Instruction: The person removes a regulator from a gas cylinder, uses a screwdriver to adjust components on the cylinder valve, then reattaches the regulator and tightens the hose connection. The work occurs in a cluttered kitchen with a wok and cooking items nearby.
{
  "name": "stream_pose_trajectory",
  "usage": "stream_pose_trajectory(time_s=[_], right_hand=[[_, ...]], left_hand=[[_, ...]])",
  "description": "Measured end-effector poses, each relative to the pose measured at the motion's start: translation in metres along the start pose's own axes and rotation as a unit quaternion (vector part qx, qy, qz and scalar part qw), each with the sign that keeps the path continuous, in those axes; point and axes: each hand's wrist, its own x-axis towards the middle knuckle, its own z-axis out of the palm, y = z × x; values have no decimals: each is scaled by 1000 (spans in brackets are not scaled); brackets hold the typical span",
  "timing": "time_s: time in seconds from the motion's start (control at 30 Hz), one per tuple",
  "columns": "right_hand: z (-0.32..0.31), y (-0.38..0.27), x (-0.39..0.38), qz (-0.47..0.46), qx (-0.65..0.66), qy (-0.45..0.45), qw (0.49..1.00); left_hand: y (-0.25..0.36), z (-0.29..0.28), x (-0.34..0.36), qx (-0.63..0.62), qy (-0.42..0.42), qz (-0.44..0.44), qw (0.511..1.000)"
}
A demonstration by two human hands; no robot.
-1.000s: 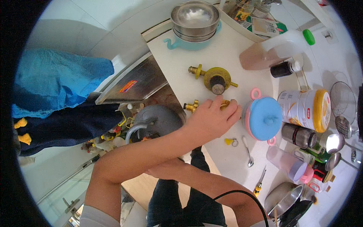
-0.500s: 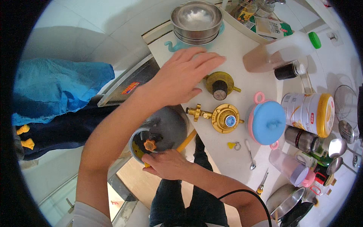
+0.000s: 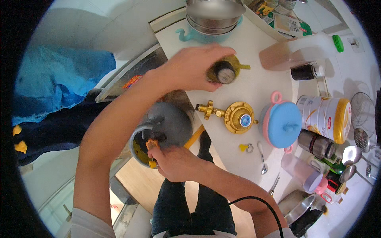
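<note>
My left hand is closed round the old olive-yellow regulator with a dark knob at the upper middle of the counter. Below it lies a shiny brass regulator with a side fitting, untouched. Lower left, my right hand grips at the top of a grey gas cylinder, by its orange valve handle and the yellow end of a hose. Exactly which part its fingers hold is partly hidden. A small yellow-tagged key ring and a spoon lie nearby.
On the counter stand stacked steel bowls, a jug, a pink-and-blue pot, a canister, bottles, utensils and pans. A blue cloth hangs left; a metal panel borders the counter.
My left hand left the brass regulator, moved up and closed on the old one. My right hand, earlier under my left arm, now shows at the cylinder top. The view has shifted slightly.
</note>
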Motion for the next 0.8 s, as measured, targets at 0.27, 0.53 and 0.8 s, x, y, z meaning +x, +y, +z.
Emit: stream_pose_trajectory(time_s=[0.27,0.53,0.8], right_hand=[[5,12,-4,-105,-116,124,980],[-24,-6,-16,-7,-85,57,995],[-15,-14,-13,-83,42,4,996]], left_hand=[[66,-97,-184,-83,127,-205,967],[138,-68,-333,-235,125,-449,853],[158,-40,-365,-309,108,-452,830]])
